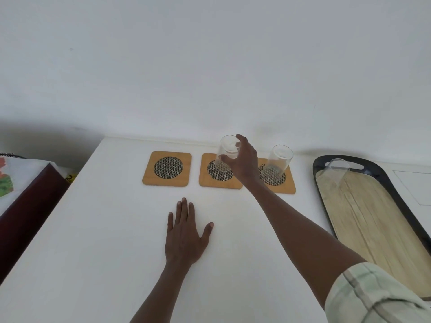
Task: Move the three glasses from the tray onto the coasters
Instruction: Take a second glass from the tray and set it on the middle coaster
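Note:
Three square wooden coasters with dark mesh centres lie in a row at the back of the white table. The left coaster (167, 168) is bare. My right hand (243, 162) is shut on a clear glass (225, 153) held upright over the middle coaster (211, 179); whether its base touches I cannot tell. A second glass (276, 164) stands on the right coaster (288, 186). A third glass (337, 171) stands at the far end of the dark-rimmed wooden tray (326, 201) on the right. My left hand (185, 236) lies flat and open on the table.
A white wall rises right behind the coasters. To the left, beside the table, stands a dark wooden piece of furniture (30, 206) with a patterned cloth (14, 178) on it. The tray runs along the table's right side.

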The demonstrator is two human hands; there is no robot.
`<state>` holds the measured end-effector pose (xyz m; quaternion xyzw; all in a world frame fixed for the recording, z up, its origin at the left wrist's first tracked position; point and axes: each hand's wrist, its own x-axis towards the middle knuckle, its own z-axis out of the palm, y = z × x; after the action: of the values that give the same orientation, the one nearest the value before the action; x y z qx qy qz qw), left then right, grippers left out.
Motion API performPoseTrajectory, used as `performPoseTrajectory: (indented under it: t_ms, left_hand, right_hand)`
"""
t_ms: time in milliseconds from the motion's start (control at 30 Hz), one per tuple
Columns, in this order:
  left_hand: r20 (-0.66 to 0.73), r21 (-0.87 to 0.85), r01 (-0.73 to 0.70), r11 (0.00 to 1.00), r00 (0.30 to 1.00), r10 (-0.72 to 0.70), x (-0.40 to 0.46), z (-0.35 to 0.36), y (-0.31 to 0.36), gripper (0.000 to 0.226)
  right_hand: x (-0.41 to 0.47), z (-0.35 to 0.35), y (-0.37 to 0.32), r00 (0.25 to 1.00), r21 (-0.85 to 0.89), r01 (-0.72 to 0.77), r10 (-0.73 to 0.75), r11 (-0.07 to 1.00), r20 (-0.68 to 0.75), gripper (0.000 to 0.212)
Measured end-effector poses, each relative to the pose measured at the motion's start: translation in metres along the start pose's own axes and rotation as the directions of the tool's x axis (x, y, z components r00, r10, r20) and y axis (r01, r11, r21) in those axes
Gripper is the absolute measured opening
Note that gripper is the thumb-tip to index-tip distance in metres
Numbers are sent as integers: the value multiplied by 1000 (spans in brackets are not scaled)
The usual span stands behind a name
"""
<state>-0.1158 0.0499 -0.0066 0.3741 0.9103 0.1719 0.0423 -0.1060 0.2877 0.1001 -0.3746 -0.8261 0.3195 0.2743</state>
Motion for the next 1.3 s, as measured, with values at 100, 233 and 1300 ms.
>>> performPoseTrajectory:
  t_ms: [100, 233, 1300]
  left_hand:
    - [2, 8, 4, 1000, 1000, -4, 0, 0, 0, 89]
    - [1, 12, 8, 1000, 1000, -8, 1, 1, 0, 90]
    - [-3, 16, 14, 1000, 1000, -14, 2, 4, -2, 91]
  right_hand:
    - [3, 5, 0, 1000, -24, -7, 7, 1000, 26, 83]
    - [4, 11, 1, 998, -43, -18, 20, 999, 61, 82]
    - [-19, 3, -25, 988, -172, 47, -72, 984, -140, 85]
